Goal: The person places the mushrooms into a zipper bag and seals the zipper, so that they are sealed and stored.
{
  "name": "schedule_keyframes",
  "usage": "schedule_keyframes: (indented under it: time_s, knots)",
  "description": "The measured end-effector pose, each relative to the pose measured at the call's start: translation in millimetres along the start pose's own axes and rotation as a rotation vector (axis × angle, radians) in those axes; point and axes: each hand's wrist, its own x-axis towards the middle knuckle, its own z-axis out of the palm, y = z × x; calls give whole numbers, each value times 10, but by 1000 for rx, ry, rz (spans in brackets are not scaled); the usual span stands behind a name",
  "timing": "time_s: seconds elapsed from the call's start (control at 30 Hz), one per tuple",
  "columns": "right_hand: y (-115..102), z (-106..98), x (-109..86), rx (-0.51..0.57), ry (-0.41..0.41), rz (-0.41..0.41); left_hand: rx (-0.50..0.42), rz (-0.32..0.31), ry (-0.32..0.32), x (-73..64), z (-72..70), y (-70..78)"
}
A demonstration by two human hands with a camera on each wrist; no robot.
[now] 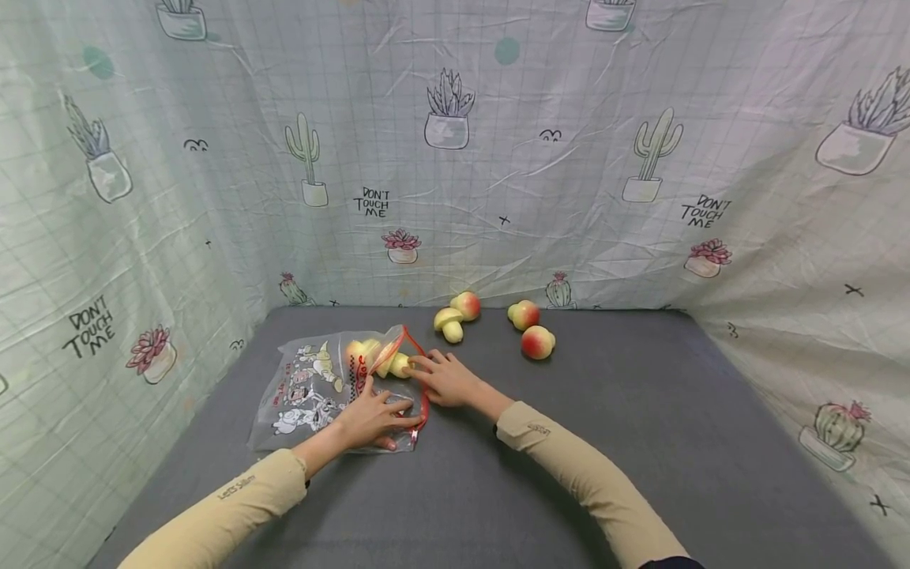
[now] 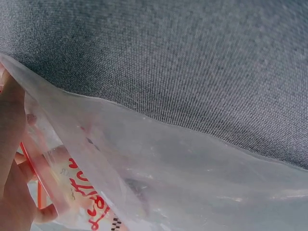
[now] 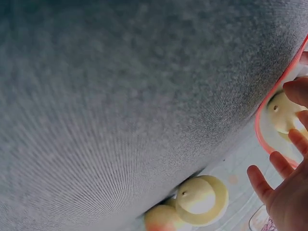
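Observation:
A clear zip bag (image 1: 295, 395) with cartoon prints and a red zip edge lies flat at the left of the table, its mouth toward the right. Yellow toy mushrooms (image 1: 401, 365) are inside it near the mouth. My left hand (image 1: 366, 419) rests on the bag by the opening, fingers spread; in the left wrist view the fingers (image 2: 45, 213) lie against the red edge, partly behind clear plastic. At the mouth, my right hand (image 1: 448, 381) reaches in with spread fingers, close to a mushroom's stem (image 3: 284, 113); whether they touch is unclear.
Behind the bag, a yellow mushroom (image 1: 449, 324) leans by a red-and-yellow one (image 1: 466, 305). Two more red-capped mushrooms, one farther back (image 1: 524, 314) and one nearer (image 1: 538, 342), lie to the right. A printed curtain (image 1: 498, 190) encloses the grey table (image 1: 604, 411).

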Motion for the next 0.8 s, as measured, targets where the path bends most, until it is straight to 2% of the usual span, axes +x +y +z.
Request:
schedule_keyframes:
  time_s: [0.27, 0.6, 0.8]
  knots:
    - [24, -4, 35, -69, -8, 19, -8, 2, 9, 1, -17, -7]
    - [4, 2, 56, -40, -33, 60, -23, 5, 2, 17, -8, -2]
    - [-4, 7, 93, -35, -74, 38, -32, 1, -10, 12, -20, 2]
